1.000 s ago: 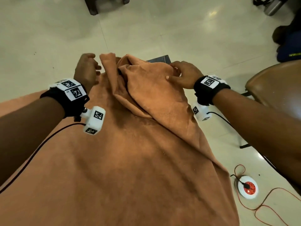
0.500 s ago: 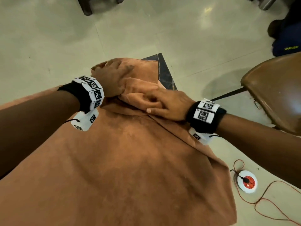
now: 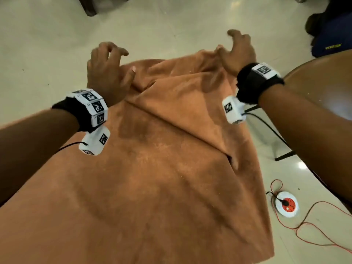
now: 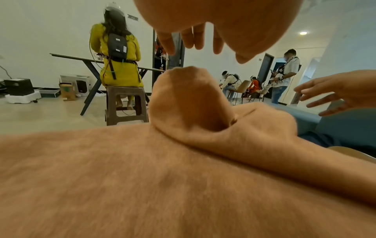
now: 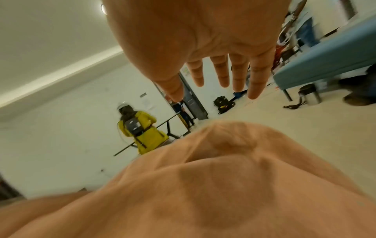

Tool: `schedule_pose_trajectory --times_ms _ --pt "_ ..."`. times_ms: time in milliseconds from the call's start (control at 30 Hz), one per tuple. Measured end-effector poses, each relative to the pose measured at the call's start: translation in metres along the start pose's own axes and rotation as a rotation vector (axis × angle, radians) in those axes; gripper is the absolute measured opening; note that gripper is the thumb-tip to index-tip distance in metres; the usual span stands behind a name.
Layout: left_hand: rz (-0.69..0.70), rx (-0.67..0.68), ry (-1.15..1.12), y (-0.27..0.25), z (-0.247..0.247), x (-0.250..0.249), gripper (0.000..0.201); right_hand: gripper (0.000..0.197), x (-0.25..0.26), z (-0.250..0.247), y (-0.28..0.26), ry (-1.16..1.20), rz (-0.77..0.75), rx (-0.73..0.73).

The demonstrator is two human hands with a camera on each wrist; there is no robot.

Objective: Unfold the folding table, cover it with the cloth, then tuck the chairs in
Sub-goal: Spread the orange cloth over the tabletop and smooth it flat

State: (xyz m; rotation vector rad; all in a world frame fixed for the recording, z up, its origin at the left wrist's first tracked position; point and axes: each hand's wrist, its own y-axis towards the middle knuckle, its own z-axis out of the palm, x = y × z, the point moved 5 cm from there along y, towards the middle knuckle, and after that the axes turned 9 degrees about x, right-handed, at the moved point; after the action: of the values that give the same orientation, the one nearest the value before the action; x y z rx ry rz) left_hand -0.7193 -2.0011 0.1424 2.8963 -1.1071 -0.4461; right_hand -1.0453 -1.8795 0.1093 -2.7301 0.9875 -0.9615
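The cloth (image 3: 165, 168), a tan, napped fabric with a soft, suede-like pile, lies spread over the surface, which it hides completely; its near stretch is flat and smooth, while at its far end a wide flap is doubled back on itself, with a diagonal fold line running from the far left down to the right edge and a rounded hump of bunched fabric at the far corner. By the look of it the covering step is in hand, the unfolding done and the chairs not yet tucked. Both hands hover just above that far end, holding nothing: the left hand (image 3: 106, 73) over the left side of the flap with fingers loosely bent and spread, the right hand (image 3: 238, 52) over the cloth's far right corner, its fingers extended and parted in the wrist view. The next move probably calls for taking hold of the doubled flap and drawing it away toward the far edge so it lies single and flat; being limp, it should drape easily. To the right of the cloth stands a chair (image 3: 327, 80) with a smooth, glossy brown seat, apart from the surface.
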Motion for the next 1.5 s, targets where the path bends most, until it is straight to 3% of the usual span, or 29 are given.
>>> schedule_pose_trajectory --times_ms 100,167,267,367,500,733,967,1100,1200,1333,1433,1500 --pt "-0.038 0.186 0.025 -0.010 0.026 0.001 0.056 0.067 0.013 0.054 -0.028 -0.109 -0.141 0.314" --pt "-0.058 0.252 0.045 -0.018 0.041 0.004 0.054 0.075 0.016 0.086 -0.045 -0.194 -0.181 0.443" --pt "-0.048 0.355 0.040 -0.024 0.063 0.010 0.050 0.070 0.021 0.105 -0.048 -0.197 -0.229 0.393" --pt "-0.064 0.484 0.135 -0.025 0.083 0.017 0.067 0.058 0.026 0.105 -0.031 -0.167 -0.205 0.385" --pt "-0.161 0.613 0.145 -0.017 0.093 0.014 0.076 0.071 0.033 0.104 -0.017 -0.278 -0.220 0.466" --pt "-0.196 0.762 0.114 0.005 0.100 0.032 0.088 0.076 0.062 0.114 0.015 -0.416 -0.225 0.623" --pt "-0.281 0.789 0.070 0.033 0.091 0.037 0.078 0.063 0.090 0.113 0.056 -0.540 -0.136 0.554" --pt "-0.238 0.675 0.150 0.032 0.086 0.036 0.073 0.059 0.094 0.120 0.065 -0.546 -0.131 0.545" --pt "-0.111 0.599 0.160 0.005 0.092 0.016 0.077 0.057 0.093 0.124 0.065 -0.500 -0.106 0.593" --pt "-0.090 0.669 0.099 -0.050 0.098 -0.022 0.077 0.064 0.092 0.115 0.051 -0.427 -0.120 0.544" --pt "-0.085 0.705 0.104 -0.089 0.098 -0.043 0.078 0.072 0.080 0.103 0.023 -0.450 -0.231 0.468" --pt "-0.122 0.734 0.104 -0.105 0.100 -0.044 0.079 0.076 0.067 0.105 -0.009 -0.512 -0.326 0.507"
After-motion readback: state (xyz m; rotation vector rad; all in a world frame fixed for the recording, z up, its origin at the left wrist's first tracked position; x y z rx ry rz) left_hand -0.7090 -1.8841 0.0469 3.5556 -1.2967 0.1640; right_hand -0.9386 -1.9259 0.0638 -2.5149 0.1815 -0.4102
